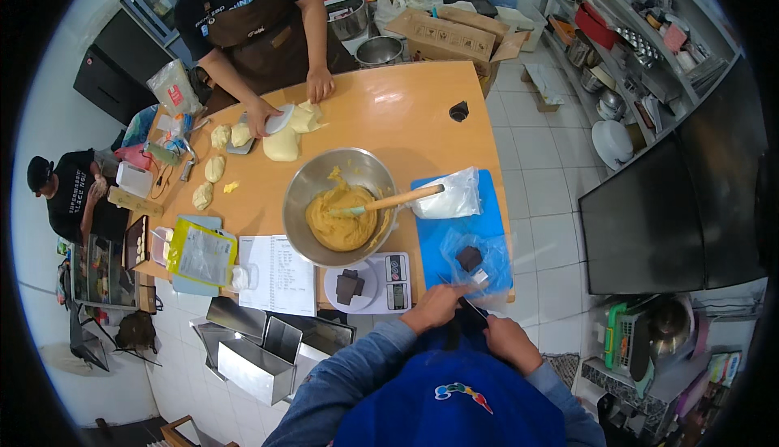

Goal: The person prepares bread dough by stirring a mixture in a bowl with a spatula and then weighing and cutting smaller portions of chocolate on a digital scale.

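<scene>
My left hand [435,307] is closed at the near edge of the blue cutting board [424,246], beside a clear plastic bag [494,246]. A dark brown block [468,258], looking like chocolate, lies in the bag with a small white label near it. My right hand [513,344] is closed around one end of a dark, flat thing with a light edge [473,311]; its kind is unclear. The other end reaches toward my left fingers, whose grip is hidden. Dark brown chunks [350,286] sit on a white kitchen scale [395,264] to the left.
A steel bowl [297,173] of yellow-brown batter holds a wooden-handled spatula [403,199]. A white bag [451,194] rests on the board. Printed sheets [276,272] and metal tins [256,363] are left. Across the table, a co-worker [264,33] handles dough [281,145]; another person [73,191] stands far left.
</scene>
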`<state>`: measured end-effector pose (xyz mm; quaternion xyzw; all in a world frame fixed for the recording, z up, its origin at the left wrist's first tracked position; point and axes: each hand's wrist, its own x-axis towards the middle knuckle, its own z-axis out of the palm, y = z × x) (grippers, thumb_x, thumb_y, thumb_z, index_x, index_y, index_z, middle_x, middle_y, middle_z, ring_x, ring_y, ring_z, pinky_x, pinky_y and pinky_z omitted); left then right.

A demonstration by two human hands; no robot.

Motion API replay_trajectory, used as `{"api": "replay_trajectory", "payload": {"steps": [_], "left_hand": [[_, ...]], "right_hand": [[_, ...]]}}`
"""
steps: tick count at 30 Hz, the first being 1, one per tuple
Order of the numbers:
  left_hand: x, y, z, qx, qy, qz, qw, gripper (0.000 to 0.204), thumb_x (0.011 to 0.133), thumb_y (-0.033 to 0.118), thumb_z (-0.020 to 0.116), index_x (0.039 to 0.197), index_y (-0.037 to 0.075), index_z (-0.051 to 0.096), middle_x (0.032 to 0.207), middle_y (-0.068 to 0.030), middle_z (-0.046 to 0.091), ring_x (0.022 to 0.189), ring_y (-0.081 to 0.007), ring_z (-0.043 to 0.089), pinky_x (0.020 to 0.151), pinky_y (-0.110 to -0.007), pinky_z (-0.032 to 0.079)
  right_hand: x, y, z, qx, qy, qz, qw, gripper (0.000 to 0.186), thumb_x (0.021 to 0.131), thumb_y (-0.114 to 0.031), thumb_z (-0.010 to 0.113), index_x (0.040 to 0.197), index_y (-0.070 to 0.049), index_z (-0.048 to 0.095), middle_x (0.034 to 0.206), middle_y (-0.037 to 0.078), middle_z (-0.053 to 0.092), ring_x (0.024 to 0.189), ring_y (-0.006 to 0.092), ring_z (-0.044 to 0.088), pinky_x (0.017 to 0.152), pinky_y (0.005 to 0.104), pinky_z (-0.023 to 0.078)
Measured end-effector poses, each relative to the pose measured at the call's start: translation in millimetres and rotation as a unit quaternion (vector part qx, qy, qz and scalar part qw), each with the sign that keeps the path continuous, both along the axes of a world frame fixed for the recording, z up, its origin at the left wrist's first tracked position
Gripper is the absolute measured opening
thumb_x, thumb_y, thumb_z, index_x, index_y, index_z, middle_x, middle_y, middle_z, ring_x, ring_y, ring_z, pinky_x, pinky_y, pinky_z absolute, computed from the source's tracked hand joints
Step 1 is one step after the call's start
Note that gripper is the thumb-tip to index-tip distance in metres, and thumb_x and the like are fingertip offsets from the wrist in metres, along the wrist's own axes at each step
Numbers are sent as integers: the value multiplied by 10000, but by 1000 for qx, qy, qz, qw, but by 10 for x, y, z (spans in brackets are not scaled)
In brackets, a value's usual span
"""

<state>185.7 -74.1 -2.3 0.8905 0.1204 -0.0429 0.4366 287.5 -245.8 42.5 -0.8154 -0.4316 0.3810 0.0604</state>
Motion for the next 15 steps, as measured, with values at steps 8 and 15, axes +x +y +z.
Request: {"api": "replay_trajectory", "payload": {"steps": [8, 15], "left_hand": [[-6, 159, -86, 37, -48, 55, 997, 342, 721, 26, 618, 1061, 64, 603, 978, -191, 633, 895, -371, 604, 769, -441, 483], [50, 78, -15, 11, 11, 3, 1000, 448, 698, -37, 548, 1126, 86, 591, 1104, -157, 612, 962, -374, 587, 839, -433, 474]], "right_hand": [[49, -54, -10, -17, 34, -11, 999, 190, 819, -162, 558, 916, 1, 567, 803, 250, 625, 787, 421, 611, 697, 507, 478], [43, 165, -121, 8, 52, 4, 999, 206, 815, -169, 570, 931, 2, 567, 839, 247, 626, 834, 412, 607, 727, 503, 475]]}}
